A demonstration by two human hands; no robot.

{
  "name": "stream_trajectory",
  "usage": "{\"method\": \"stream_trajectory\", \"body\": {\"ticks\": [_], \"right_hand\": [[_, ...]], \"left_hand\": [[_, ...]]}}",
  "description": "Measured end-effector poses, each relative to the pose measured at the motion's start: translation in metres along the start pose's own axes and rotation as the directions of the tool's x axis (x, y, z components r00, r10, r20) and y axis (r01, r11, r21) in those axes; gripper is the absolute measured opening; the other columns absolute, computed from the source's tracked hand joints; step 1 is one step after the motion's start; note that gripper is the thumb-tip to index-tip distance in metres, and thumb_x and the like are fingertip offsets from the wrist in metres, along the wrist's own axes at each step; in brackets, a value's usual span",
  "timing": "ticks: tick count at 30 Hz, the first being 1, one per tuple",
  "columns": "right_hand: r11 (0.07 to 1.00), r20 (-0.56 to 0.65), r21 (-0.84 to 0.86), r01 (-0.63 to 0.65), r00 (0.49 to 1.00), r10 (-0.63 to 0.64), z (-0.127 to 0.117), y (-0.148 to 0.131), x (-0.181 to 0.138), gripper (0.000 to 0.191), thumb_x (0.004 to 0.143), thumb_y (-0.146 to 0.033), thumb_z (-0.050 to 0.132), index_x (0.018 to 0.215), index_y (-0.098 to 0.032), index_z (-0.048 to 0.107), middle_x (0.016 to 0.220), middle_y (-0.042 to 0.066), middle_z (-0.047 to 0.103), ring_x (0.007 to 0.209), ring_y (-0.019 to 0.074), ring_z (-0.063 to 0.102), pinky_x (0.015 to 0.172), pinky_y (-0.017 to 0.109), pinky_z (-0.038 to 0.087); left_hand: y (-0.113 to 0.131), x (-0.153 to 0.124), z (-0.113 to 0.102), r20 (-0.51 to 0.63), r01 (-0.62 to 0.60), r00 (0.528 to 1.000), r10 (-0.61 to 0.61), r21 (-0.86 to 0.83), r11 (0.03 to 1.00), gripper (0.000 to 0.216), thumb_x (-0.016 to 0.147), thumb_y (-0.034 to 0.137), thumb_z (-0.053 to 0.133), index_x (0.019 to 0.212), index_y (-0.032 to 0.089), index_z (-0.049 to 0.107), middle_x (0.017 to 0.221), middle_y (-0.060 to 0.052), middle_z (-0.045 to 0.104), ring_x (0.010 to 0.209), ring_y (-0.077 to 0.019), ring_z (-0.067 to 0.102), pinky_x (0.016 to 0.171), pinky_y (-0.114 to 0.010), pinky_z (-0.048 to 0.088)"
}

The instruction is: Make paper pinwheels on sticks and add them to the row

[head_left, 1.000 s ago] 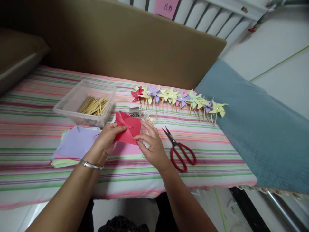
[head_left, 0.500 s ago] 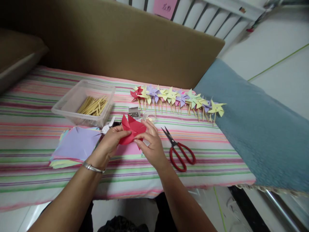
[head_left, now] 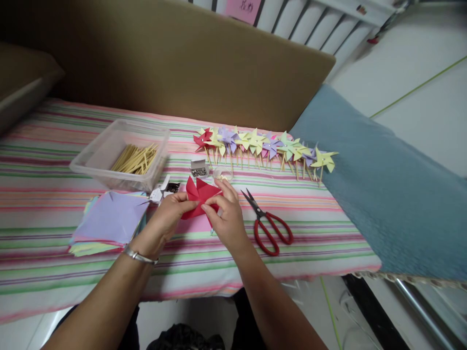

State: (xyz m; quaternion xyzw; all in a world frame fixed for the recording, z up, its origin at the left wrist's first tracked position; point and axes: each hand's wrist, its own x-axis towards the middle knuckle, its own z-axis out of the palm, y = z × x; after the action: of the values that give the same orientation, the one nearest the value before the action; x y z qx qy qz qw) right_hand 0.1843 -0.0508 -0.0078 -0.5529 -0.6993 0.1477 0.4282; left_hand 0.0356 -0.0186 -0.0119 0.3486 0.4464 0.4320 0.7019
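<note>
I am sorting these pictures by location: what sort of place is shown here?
Probably a small craft workspace, perhaps at home: a row of paper pinwheels, red-handled scissors and a folded red paper suggest this.

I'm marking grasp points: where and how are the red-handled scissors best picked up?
Probably by the red handles, from the near side: the scissors lie flat, handles toward the person, blades pointing away.
</note>
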Motion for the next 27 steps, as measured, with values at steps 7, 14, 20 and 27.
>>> {"method": "stream_trajectory", "body": {"ticks": [7,14,20,27], "right_hand": [[0.999,0.0,-0.004,-0.041,0.999,0.041,0.001,-0.001,0.001,0.005,0.077,-0.021,0.064,0.072,-0.021,0.062,0.136,0.011,0.05,0.134,0.0267,0.033,0.109,0.05,0.026],[0.997,-0.006,-0.008,-0.072,0.997,0.072,0.001,0.0,0.001,0.005,0.076,-0.02,0.064,0.071,-0.02,0.062,0.134,0.012,0.051,0.133,0.0268,0.034,0.108,0.049,0.027],[0.995,-0.005,-0.023,-0.1,0.995,0.1,0.003,0.0,0.0,0.006,0.075,-0.017,0.063,0.069,-0.02,0.063,0.133,0.013,0.052,0.133,0.0258,0.035,0.108,0.046,0.029],[0.99,0.041,0.031,-0.141,0.989,0.139,-0.014,0.003,0.008,0.044,0.068,-0.02,0.07,0.111,-0.022,0.06,0.129,0.011,0.055,0.125,0.0259,0.044,0.107,0.046,0.031]], "left_hand": [[-0.002,0.001,-0.003,0.029,0.024,0.999,-0.025,0.01,1.0,0.02,0.054,0.022,0.079,0.071,0.014,0.073,0.067,-0.004,0.069,0.063,-0.0143,0.06,0.069,-0.027,0.045],[-0.001,0.0,-0.003,0.057,0.028,0.998,-0.03,0.041,0.999,0.018,0.055,0.024,0.079,0.068,0.014,0.073,0.065,-0.003,0.068,0.06,-0.0127,0.058,0.065,-0.025,0.043],[-0.001,0.0,-0.002,0.064,-0.002,0.998,-0.007,0.138,0.99,0.017,0.057,0.023,0.076,0.07,0.014,0.072,0.063,-0.001,0.067,0.058,-0.0111,0.054,0.062,-0.024,0.04],[-0.003,0.003,-0.006,0.076,0.004,0.997,-0.024,0.256,0.967,0.01,0.056,0.021,0.074,0.063,0.016,0.07,0.06,0.0,0.066,0.057,-0.0123,0.055,0.062,-0.025,0.04]]}}
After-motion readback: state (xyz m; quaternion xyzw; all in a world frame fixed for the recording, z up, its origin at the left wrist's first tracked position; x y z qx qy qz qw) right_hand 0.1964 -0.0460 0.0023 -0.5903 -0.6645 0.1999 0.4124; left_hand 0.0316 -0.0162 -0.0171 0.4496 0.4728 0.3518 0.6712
